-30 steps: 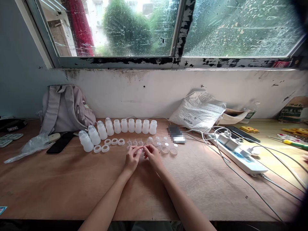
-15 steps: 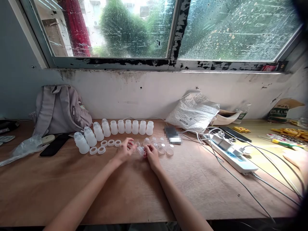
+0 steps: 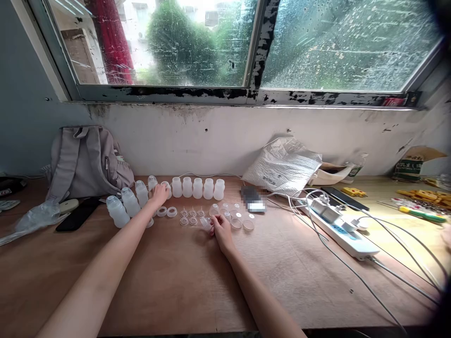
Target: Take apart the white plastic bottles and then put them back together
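L hand (image 3: 159,194) at frosted btl (image 3: 169,191) in row, can't tell if gripping; R hand (image 3: 220,228) pinches clear pc (image 3: 205,224) nr clear rings (image 3: 193,220).

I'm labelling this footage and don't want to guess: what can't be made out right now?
Head view: the left hand covers part of a bottle; its grip is unclear.
Head view: the left forearm hides part of a white ring.
Head view: the right hand hides one edge of the clear piece it holds.
Head view: pixelation obscures the dark item.
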Motion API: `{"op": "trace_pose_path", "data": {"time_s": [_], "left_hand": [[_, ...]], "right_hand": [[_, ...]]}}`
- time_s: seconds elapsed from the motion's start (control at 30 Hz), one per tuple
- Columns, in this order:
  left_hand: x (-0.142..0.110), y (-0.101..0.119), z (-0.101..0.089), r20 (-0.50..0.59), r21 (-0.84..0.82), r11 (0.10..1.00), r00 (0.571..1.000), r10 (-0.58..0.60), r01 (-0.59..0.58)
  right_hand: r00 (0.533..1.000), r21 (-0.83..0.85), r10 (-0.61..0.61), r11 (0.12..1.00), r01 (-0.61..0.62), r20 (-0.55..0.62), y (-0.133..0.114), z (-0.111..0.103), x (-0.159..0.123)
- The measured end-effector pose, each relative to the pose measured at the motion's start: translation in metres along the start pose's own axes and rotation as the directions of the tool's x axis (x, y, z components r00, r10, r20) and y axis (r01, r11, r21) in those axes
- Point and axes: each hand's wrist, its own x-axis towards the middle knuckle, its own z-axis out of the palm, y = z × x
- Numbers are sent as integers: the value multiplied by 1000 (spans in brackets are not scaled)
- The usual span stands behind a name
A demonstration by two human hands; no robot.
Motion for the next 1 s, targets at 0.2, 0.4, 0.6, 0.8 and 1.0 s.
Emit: {"op": "trace_pose_path", "data": {"time_s": [0.2,0.4,0.6,0.8,1.0], "left_hand": [[-39,7,4,-501,-112,968,854,139,-223],[-107,23,13,-635,-348,795,749,190,-497],[-147,41,24,-451,-559,655,849,274,-508],[-151,54,42,-138,-732,583,914,381,-353],[-150,55,44,-147,-644,624,873,466,-442]], "right_hand": [[1000,34,23,999,-23,0,-3,1,-1],[999,69,45,997,-45,-4,0,1,0],[993,200,110,975,-101,-33,-5,3,0],[990,269,137,955,-122,-38,-14,3,-1],[992,354,99,933,-64,-81,-19,-3,-4]]}}
